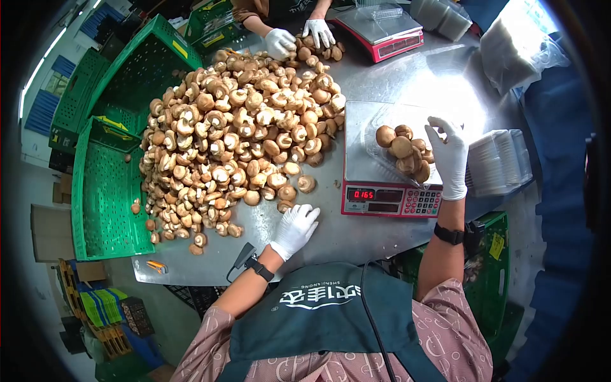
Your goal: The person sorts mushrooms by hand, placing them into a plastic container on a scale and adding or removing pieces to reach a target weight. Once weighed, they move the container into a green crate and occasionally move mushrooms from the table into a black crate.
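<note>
My left hand (296, 230), in a white glove, lies low over the steel table just below the near edge of a big heap of shiitake mushrooms (235, 127). Its fingers are loosely stretched, close to a mushroom (285, 206), and nothing shows in them. On the scale (372, 200), which reads 0.165, sits a clear plastic tray (375, 118) with several brown-capped mushrooms (402, 147). At the tray's right side is my gloved right hand (450, 153), thumb and fingers bent but apart, with no mushroom between them.
Stacked clear trays (499, 159) stand right of the scale. Across the table, another person's gloved hands (280, 44) are at the heap, near a second scale (382, 32). Green crates (105, 204) line the left side. An orange cutter (156, 266) lies at the near-left corner.
</note>
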